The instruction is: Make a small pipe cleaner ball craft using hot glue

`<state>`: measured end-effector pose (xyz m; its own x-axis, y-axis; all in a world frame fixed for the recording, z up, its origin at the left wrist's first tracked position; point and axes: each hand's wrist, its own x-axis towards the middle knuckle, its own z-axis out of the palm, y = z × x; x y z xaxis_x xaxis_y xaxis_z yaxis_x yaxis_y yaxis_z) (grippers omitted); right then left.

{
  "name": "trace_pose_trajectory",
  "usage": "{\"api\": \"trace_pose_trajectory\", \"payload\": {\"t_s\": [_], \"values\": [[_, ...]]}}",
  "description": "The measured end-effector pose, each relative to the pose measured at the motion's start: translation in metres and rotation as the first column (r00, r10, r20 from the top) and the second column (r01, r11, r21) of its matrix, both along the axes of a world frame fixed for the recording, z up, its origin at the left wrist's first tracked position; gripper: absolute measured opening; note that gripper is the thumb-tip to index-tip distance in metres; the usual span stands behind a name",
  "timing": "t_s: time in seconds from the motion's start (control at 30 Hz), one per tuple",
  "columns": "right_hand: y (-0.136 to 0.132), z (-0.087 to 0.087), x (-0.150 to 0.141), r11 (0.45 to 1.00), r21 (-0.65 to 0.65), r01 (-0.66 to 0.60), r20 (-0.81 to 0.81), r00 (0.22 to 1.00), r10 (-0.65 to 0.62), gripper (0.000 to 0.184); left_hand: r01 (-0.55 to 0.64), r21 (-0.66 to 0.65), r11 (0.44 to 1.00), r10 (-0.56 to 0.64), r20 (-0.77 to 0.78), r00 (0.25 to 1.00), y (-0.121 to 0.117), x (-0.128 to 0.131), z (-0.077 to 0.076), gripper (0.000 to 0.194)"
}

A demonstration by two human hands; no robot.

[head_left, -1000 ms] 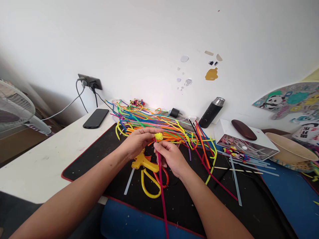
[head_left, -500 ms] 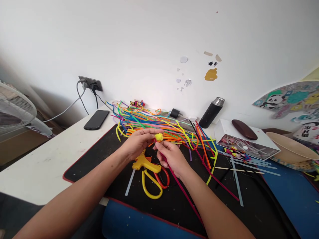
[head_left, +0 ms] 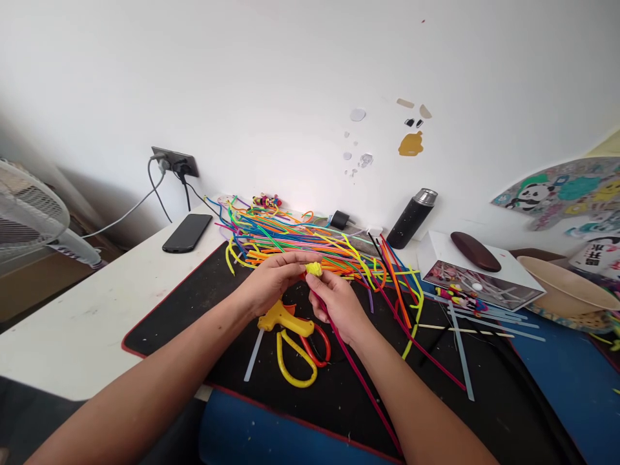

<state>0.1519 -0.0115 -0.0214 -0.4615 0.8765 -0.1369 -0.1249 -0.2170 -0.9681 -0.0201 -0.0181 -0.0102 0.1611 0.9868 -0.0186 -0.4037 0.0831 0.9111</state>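
White table (head_left: 92,310): toward nine o'clock from the hands, carrying a black desk mat (head_left: 194,300). Left hand (head_left: 268,284): thumb and fingertips pinched together at the work. At five o'clock from it lie a yellow hot-glue gun (head_left: 287,319) and loop-handled scissors (head_left: 296,384), blades hidden. Ribbed lime-yellow coil (head_left: 314,267): located at two o'clock from the left hand, raised above the mat, gripped by the left fingertips on its nine-o'clock side. Right hand (head_left: 339,307): thumb against the coil's lower edge, fingers curled around a magenta pipe cleaner (head_left: 360,374). Governing relation: from the right hand, the coil stands at eleven o'clock; the pipe cleaner's long axis runs from eleven to five, tail passing beside the right forearm. The right hand is the nearer to this tail. Contact between upper end and coil is covered by fingers and cannot be confirmed.
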Motion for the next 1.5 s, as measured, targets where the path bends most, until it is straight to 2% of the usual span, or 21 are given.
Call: {"api": "trace_pose_trajectory", "payload": {"t_s": [0.27, 0.43, 0.6, 0.8, 1.13, 1.33, 1.5], "values": [[0.001, 0.006, 0.002, 1.000, 0.003, 0.026, 0.008, 1.000, -0.026, 0.050, 0.085, 0.001, 0.996, -0.085, 0.013, 0.996, 0.000, -0.003, -0.001, 0.038], [0.001, 0.011, 0.005, 1.000, 0.001, 0.010, -0.006, 1.000, -0.010, 0.050, 0.202, 0.015, 0.979, -0.203, 0.069, 0.977, 0.000, -0.012, 0.005, 0.039], [0.000, 0.012, 0.007, 1.000, 0.026, -0.014, -0.018, 1.000, 0.015, 0.048, 0.286, 0.074, 0.955, -0.285, -0.018, 0.958, 0.002, -0.020, 0.010, 0.046], [0.000, 0.013, 0.007, 0.999, 0.024, -0.036, -0.018, 0.999, 0.037, 0.051, 0.254, 0.123, 0.959, -0.236, -0.143, 0.961, 0.004, -0.024, 0.010, 0.044], [0.000, 0.010, 0.007, 0.998, 0.011, -0.056, -0.032, 0.998, 0.056, 0.052, 0.168, 0.173, 0.970, -0.122, -0.249, 0.961, 0.006, -0.028, 0.007, 0.043], [0.001, 0.009, 0.007, 0.995, -0.026, -0.095, -0.073, 0.993, 0.093, 0.052, 0.233, 0.176, 0.957, -0.179, -0.274, 0.945, 0.006, -0.029, 0.009, 0.045], [0.002, 0.008, 0.007, 0.993, -0.048, -0.105, -0.099, 0.990, 0.100, 0.053, 0.229, 0.182, 0.956, -0.176, -0.271, 0.947, 0.005, -0.028, 0.012, 0.045]]}}
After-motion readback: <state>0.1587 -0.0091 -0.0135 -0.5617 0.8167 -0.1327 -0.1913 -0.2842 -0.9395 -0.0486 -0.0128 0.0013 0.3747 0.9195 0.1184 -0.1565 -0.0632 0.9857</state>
